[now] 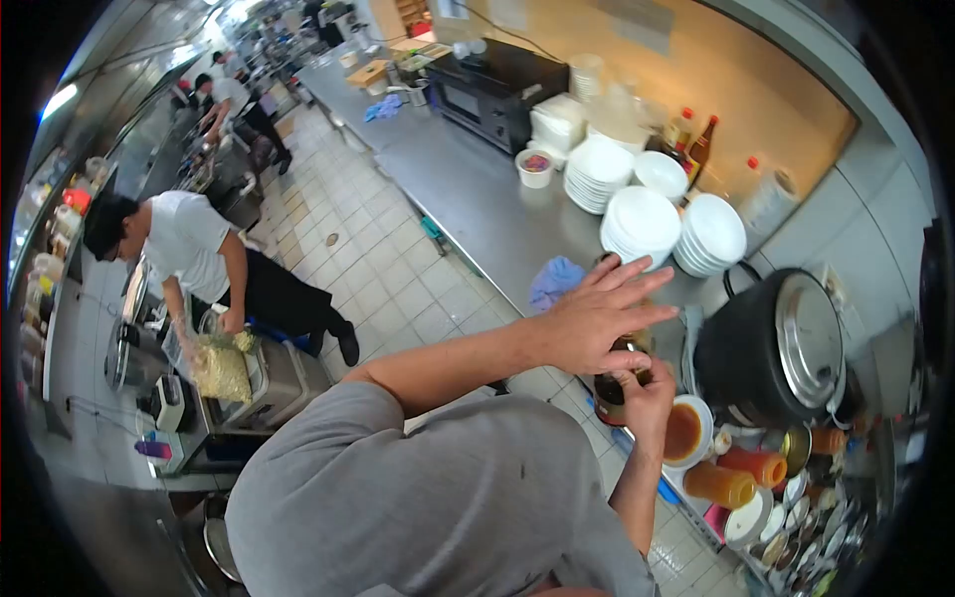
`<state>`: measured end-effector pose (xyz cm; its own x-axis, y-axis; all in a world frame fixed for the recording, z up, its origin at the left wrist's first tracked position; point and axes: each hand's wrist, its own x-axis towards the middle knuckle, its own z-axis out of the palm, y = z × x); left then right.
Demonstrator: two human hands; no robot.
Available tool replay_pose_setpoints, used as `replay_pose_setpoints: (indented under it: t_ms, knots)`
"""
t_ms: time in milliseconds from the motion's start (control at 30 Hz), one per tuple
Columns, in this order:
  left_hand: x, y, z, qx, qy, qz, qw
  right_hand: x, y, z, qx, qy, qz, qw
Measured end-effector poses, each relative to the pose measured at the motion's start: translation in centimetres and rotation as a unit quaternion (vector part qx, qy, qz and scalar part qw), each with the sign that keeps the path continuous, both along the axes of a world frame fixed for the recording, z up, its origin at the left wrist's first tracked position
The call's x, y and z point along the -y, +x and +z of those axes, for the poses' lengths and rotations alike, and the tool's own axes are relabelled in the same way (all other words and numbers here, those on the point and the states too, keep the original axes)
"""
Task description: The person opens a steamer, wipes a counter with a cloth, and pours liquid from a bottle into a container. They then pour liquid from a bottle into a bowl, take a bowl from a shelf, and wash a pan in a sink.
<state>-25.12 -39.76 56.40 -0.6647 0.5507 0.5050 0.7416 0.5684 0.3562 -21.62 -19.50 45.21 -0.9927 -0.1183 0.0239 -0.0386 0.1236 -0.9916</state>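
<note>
Head view | right hand [645, 398] wraps tight around a dark jar [619, 383] just over the table [477, 199] edge | left hand [597, 316] lies flat and open on the jar top, holding nothing | bowl [686, 430] of sauce just beside | jar could slip and knock the sauce.

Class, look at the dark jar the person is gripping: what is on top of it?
The left hand lies flat over the dark jar, fingers spread; the right hand grips its side. The lid or opening underneath is covered.
</note>
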Motion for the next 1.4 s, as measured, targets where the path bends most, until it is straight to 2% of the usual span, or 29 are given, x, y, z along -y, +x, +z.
replay_pose_setpoints:
  t_ms: [33,100,133,167,200,233,267,333,367,433,567,600,667,700,767,833,900,967,1000,1067,1100,1167,1233,1267,1300,1333,1367,1400]
  knots:
    - [-0.6,0.6,0.0,-0.001,0.002,-0.021,1.000,-0.3,1.0,0.7,-0.002,0.007,0.007,1.000]
    - [-1.2,1.8,0.3,0.005,-0.087,0.023,0.996,-1.0,3.6,2.2,-0.039,0.039,-0.035,0.998]
    - [-1.8,2.7,0.6,0.013,-0.086,0.028,0.996,-2.1,4.9,2.6,0.011,0.092,-0.038,0.995]
    - [-2.3,3.8,0.6,0.019,-0.090,0.026,0.995,-2.8,6.0,1.6,0.011,0.050,-0.055,0.997]
    - [-2.5,4.7,0.3,0.019,-0.104,0.018,0.994,-3.6,7.1,1.6,-0.010,0.057,-0.068,0.996]
    - [-2.9,5.7,-0.4,0.021,-0.116,0.014,0.993,-4.4,8.6,3.3,0.046,0.097,-0.092,0.990]
    - [-3.6,6.9,-1.2,0.019,-0.124,-0.050,0.991,-5.3,10.1,3.6,0.023,0.103,-0.109,0.988]
    - [-3.5,8.7,-2.4,0.103,-0.044,-0.062,0.992,-6.5,13.2,4.1,-0.010,0.106,-0.127,0.986]
    - [-3.8,9.1,-3.0,0.102,-0.046,-0.098,0.989,-7.1,14.6,4.7,-0.005,0.107,-0.161,0.981]
    - [-3.9,10.3,-4.4,0.157,0.026,-0.143,0.977,-7.5,17.1,6.5,0.042,0.165,-0.141,0.975]
    - [-6.8,12.8,-4.1,0.165,0.060,-0.215,0.961,-9.8,22.0,8.7,0.056,0.182,-0.183,0.964]
    - [-7.5,13.4,-3.9,0.149,0.031,-0.216,0.964,-10.5,23.0,9.2,0.058,0.186,-0.186,0.963]
    - [-8.5,14.5,-3.8,0.127,0.006,-0.220,0.967,-12.8,24.9,10.5,0.060,0.284,-0.219,0.932]
    - [-8.8,14.9,-4.0,0.142,0.024,-0.216,0.966,-14.6,26.1,11.1,0.054,0.288,-0.222,0.930]
    - [-8.8,15.1,-5.2,0.148,0.043,-0.215,0.964,-19.4,29.0,11.7,0.149,0.100,-0.288,0.941]
    - [-7.9,14.7,-8.3,0.260,0.059,-0.151,0.952,-25.0,32.4,10.8,0.148,0.072,-0.293,0.942]
    - [-7.8,15.0,-12.8,0.418,0.167,-0.054,0.892,-29.3,34.7,10.7,0.150,0.048,-0.299,0.941]
    - [-7.9,15.3,-16.1,0.451,0.157,0.023,0.878,-33.0,36.1,10.9,0.241,-0.080,-0.337,0.907]
    - [-8.4,15.5,-18.3,0.448,0.164,0.024,0.878,-35.2,36.4,10.3,0.204,-0.111,-0.304,0.924]
    - [-9.2,15.8,-23.0,0.430,0.058,0.079,0.898,-39.7,36.5,8.8,0.200,-0.116,-0.326,0.917]
    - [-10.5,15.9,-25.3,0.429,0.064,0.089,0.896,-42.1,36.3,8.5,0.200,-0.121,-0.352,0.906]
    - [-11.6,17.2,-30.1,0.475,0.030,0.103,0.874,-45.7,36.0,8.1,0.190,-0.120,-0.372,0.901]
    - [-12.4,18.9,-34.9,0.502,0.010,0.120,0.857,-50.3,35.2,7.3,0.111,-0.120,-0.380,0.911]
    - [-12.3,19.7,-37.3,0.532,-0.003,0.123,0.838,-51.2,33.7,8.8,0.090,-0.168,-0.378,0.906]
    - [-11.3,21.0,-39.9,0.522,-0.052,0.130,0.841,-52.3,32.5,8.7,0.092,-0.174,-0.377,0.905]
    - [-10.7,21.9,-41.8,0.510,-0.095,0.135,0.844,-53.6,31.0,8.8,0.047,-0.122,-0.359,0.924]
    - [-11.1,22.5,-42.2,0.507,-0.091,0.138,0.846,-54.9,29.1,9.2,0.001,-0.068,-0.339,0.938]
    - [-10.7,23.9,-42.1,0.546,-0.086,0.212,0.806,-55.5,27.4,10.9,-0.007,0.051,-0.318,0.947]
